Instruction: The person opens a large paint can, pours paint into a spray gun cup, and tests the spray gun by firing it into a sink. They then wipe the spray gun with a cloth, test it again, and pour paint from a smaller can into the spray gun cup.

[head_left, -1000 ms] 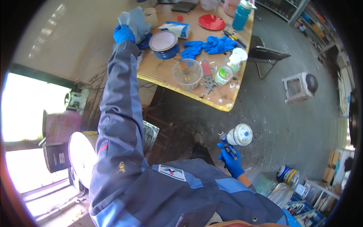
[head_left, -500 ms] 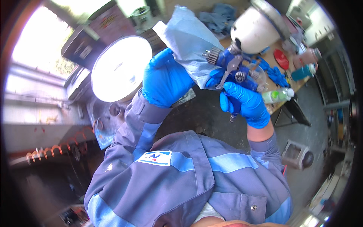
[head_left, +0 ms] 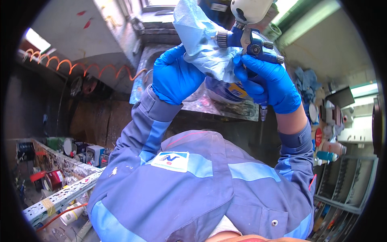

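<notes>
My left hand [head_left: 177, 76], in a blue glove, pinches a crumpled pale blue wipe [head_left: 193, 38] that hangs between my two hands. In my right hand [head_left: 272, 82], also gloved, is a spray gun [head_left: 252, 42] with a blue body; my fingers wrap round its handle, which they mostly hide. The gun's white cup [head_left: 250, 10] sits on top and runs past the upper edge of the picture. Its ridged nozzle points left, over the wipe. A hose fitting [head_left: 263, 113] pokes out below my right hand.
Behind my hands a bucket [head_left: 219, 97] stands on a paint-stained bench [head_left: 238, 113]. An orange coiled hose [head_left: 64, 62] hangs at the left. Cans fill a shelf with a perforated metal rail [head_left: 64, 197] at lower left. Bottles [head_left: 327, 155] and a rack [head_left: 344, 185] are at the right.
My view has swung left: the bench and bucket are now in front of me, the bottle table off to the right. Both hands keep hold of the wipe and the spray gun.
</notes>
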A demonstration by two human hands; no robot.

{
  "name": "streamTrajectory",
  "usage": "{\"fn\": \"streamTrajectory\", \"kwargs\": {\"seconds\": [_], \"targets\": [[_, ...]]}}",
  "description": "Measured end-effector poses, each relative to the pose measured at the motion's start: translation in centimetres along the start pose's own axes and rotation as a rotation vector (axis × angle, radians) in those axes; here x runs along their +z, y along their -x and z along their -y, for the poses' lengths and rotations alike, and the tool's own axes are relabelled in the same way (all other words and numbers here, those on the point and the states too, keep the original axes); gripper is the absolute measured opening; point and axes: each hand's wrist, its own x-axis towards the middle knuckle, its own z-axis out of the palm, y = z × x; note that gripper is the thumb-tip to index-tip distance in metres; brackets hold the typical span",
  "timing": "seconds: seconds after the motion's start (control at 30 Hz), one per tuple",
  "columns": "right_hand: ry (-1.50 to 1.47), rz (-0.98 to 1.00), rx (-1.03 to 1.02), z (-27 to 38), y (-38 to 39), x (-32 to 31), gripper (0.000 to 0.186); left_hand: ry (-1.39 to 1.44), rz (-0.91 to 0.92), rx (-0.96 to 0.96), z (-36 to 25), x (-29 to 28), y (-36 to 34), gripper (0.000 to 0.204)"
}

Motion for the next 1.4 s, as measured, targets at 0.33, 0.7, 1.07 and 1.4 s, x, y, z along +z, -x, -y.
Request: {"fn": "streamTrajectory", "kwargs": {"seconds": [0.33,0.7,1.07,1.4], "targets": [[-0.027,0.064,0.102,-0.3,-5.7,7.1,0.021,-0.076,-0.043,0.193,-7.2,-0.1,2.6,0.049],[0.108,-0.032,0.185,-3.1,-8.6,8.4,0.027,-2.503,0.047,0.783,-5.7,0.4,-1.1,0.058],[0.913,-0.478,-0.348,-8.3,-17.1,5.7,0.032,-0.744,-0.143,0.380,-9.4,-6.4,-8.8,0.063],[0.949,-0.468,-0.493,-7.2,-16.4,5.6,0.023,-1.632,0.144,0.657,-10.4,-3.5,-7.5,0.043]]}}
